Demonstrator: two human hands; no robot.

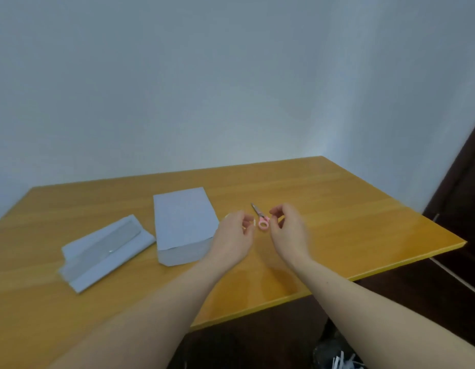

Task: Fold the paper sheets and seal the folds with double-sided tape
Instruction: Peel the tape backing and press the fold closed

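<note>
Pink scissors (260, 218) lie between both hands; left hand (235, 235) fingers pinch a tape scrap (255, 222), right hand (288, 230) fingers curl empty, paper stack (181, 225) left.

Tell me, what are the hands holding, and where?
The left hand pinches a small white bit, maybe tape, by its end. Whether the right hand holds anything cannot be told.
</note>
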